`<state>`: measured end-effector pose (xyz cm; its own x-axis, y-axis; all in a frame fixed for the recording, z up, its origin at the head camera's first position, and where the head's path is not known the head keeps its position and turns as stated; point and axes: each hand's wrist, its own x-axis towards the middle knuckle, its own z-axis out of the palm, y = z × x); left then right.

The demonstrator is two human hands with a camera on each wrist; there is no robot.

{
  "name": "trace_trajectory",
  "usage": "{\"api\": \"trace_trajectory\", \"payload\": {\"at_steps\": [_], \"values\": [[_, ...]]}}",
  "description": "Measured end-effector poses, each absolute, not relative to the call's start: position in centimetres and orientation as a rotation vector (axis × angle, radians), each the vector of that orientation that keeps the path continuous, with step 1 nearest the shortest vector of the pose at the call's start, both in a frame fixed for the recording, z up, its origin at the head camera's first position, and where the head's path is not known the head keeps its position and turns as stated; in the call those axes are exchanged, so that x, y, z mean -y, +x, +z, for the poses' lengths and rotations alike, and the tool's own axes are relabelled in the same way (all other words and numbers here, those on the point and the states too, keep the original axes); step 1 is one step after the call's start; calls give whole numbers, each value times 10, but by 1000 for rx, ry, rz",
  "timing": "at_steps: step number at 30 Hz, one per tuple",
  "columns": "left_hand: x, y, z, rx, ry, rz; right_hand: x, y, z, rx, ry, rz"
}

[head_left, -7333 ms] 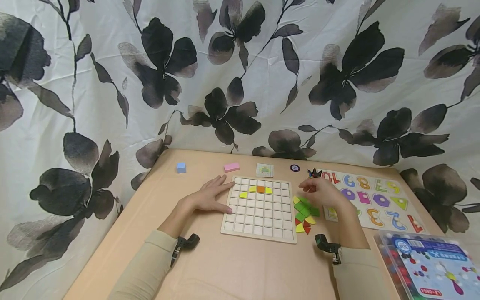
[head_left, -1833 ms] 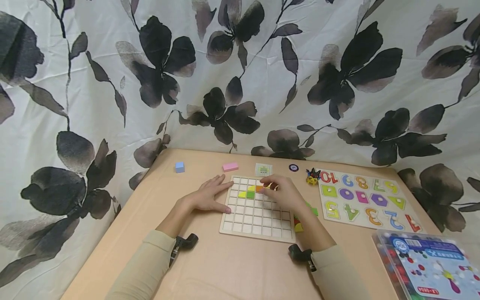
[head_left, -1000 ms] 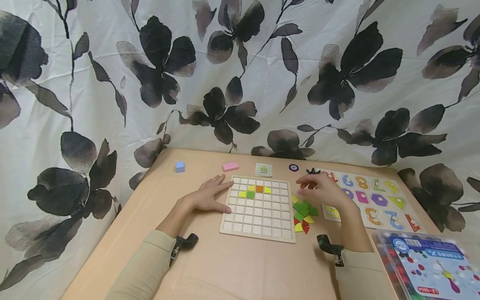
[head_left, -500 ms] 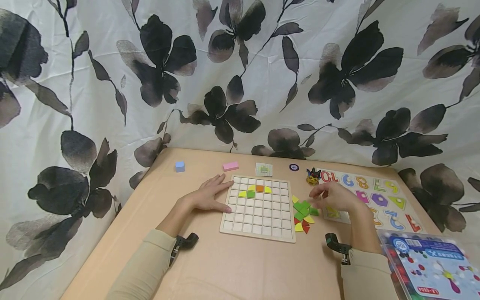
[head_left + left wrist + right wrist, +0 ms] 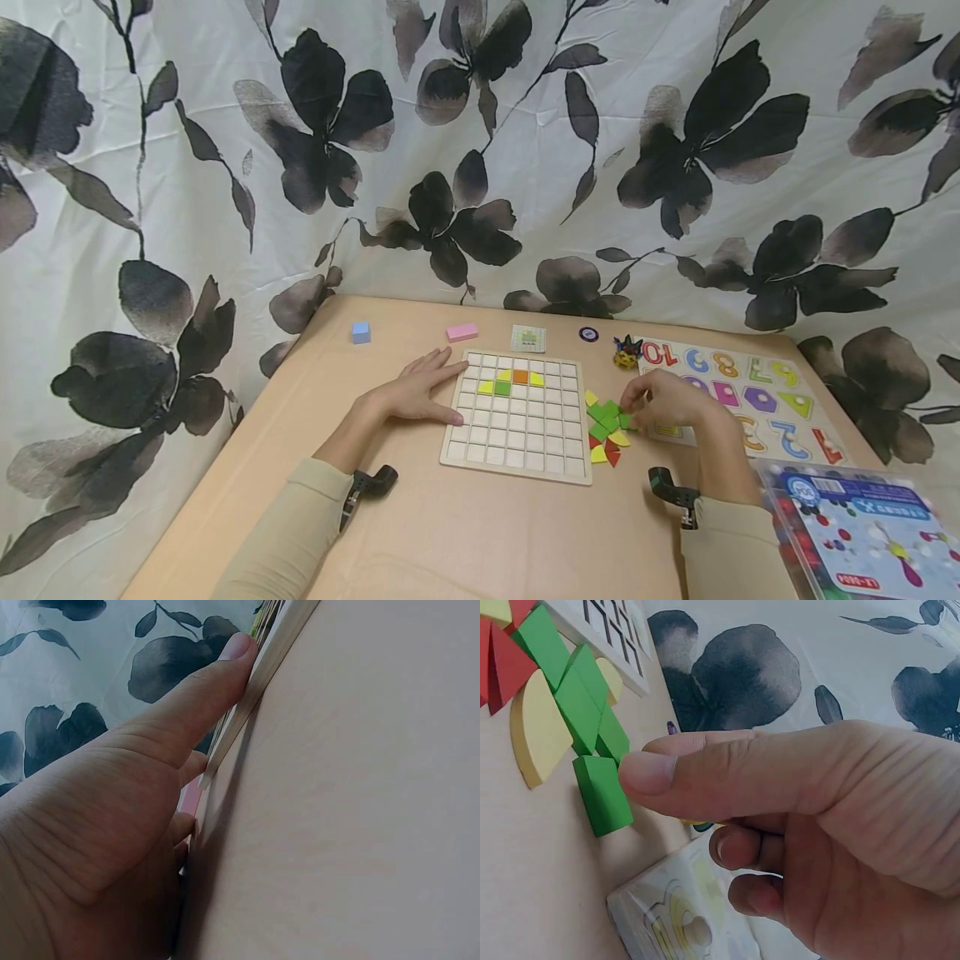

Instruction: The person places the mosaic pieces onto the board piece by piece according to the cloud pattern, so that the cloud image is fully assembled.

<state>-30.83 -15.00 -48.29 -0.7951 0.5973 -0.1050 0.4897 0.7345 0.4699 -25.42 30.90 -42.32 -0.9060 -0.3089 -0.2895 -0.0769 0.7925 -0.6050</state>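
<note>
A white grid board (image 5: 517, 477) lies on the table with three yellow pieces, an orange square (image 5: 521, 377) and a green square (image 5: 502, 388) in its upper cells. My left hand (image 5: 416, 394) rests at the board's left edge, fingers spread; in the left wrist view the thumb (image 5: 191, 701) presses against the wooden rim. My right hand (image 5: 667, 402) is at the right side of a loose pile of green, yellow and red pieces (image 5: 602, 430). Thumb and forefinger pinch the end of a green square block (image 5: 602, 795), with the other fingers curled beneath.
Along the back stand a blue cube (image 5: 361, 332), a pink block (image 5: 462, 332), a pattern card (image 5: 528, 338), a dark disc (image 5: 588, 334) and a small figure (image 5: 627, 353). A number puzzle board (image 5: 787, 367) and a clear plastic case (image 5: 862, 525) take up the right side.
A green square has been set on the board below the orange one's row. The right hand has moved from the board back to the pile, closing at a green block. The left hand stays put.
</note>
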Motion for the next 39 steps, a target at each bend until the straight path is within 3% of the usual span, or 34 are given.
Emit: {"api": "trace_trajectory", "payload": {"at_steps": [24,39], "values": [[149,-307,-480,-2684,843,643,-305,-259,-432,-2580,-286,-841],[150,-306,-480,-2685,837,641,-308,-256,-421,-2523,-458,-989]]}}
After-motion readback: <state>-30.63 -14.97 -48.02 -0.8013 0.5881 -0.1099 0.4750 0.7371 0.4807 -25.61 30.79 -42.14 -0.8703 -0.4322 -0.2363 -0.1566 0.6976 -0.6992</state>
